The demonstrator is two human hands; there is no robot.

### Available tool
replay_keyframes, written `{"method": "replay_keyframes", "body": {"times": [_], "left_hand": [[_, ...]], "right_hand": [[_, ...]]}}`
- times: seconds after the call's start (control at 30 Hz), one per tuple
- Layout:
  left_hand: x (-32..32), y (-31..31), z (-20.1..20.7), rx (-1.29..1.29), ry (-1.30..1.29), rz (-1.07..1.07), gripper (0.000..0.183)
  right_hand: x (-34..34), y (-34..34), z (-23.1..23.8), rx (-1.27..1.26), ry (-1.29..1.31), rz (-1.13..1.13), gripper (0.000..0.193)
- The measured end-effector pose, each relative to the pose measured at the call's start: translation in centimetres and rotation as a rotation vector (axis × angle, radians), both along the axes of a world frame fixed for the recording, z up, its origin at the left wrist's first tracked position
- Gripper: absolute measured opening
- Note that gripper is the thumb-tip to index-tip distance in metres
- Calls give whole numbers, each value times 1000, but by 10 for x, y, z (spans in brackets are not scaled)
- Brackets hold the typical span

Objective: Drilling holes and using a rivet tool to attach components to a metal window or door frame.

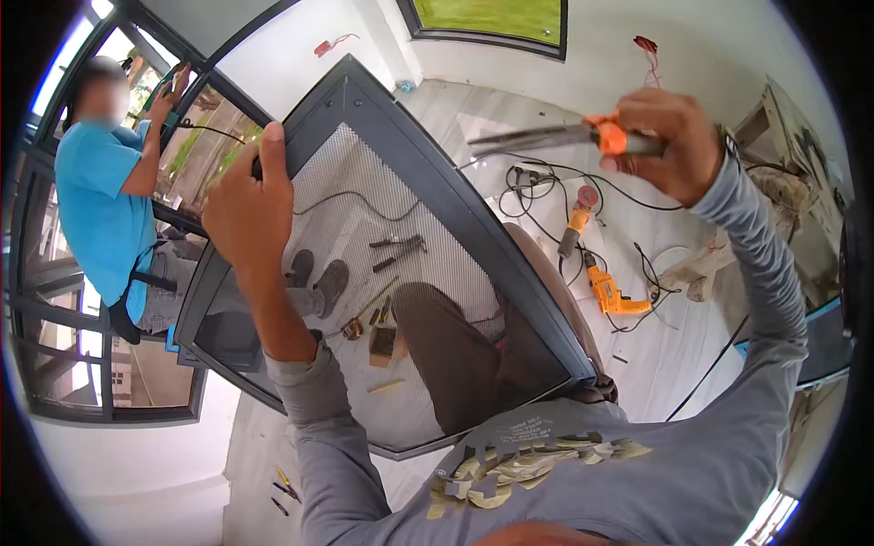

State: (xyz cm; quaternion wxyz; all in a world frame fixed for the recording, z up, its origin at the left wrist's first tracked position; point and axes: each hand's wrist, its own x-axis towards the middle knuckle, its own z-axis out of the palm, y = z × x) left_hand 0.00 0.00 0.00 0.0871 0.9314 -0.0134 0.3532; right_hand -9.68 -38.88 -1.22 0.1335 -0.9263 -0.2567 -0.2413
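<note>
A mesh screen panel with a dark grey metal frame [446, 173] stands tilted in front of me, against my legs. My left hand [250, 200] is closed on its upper left edge, thumb up, with part of the fingers hidden. Raised to the right, clear of the frame, my right hand [669, 141] grips a long-jawed hand tool [546, 138] with an orange-and-grey handle. Its slim grey jaws point left across the frame's far right side; its exact kind is unclear. Through the mesh [364, 182] show my knee, the floor and a dark cable.
On the floor at right lie an orange angle grinder [575, 221], an orange drill [617, 289] and tangled cords. Beyond the mesh are pliers [398, 250] and a tape measure [352, 328]. A co-worker in blue [105, 200] works at the left window. A wooden stand [774, 164] is at right.
</note>
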Motion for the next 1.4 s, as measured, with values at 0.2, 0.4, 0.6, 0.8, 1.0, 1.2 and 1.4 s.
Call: {"method": "replay_keyframes", "body": {"times": [0.2,0.4,0.6,0.8,1.0,1.2,1.4], "left_hand": [[-9,-4,5,-3,-7,-50,63],[-9,-9,3,42,-116,-91,63],[-12,-13,5,39,-83,-96,64],[-9,-27,5,125,-89,-66,66],[-2,-41,2,182,-1,-63,68],[3,-37,-3,181,32,-60,69],[-2,-24,-1,131,-46,-48,70]], "right_hand": [[15,16,44,-133,22,-33,34],[22,36,85,-357,275,-173,33],[33,41,112,-519,314,-107,29],[44,40,126,-568,319,-70,28],[52,35,127,-582,333,-62,27],[79,20,114,-551,319,-31,25],[145,-15,32,-339,192,130,24]]}}
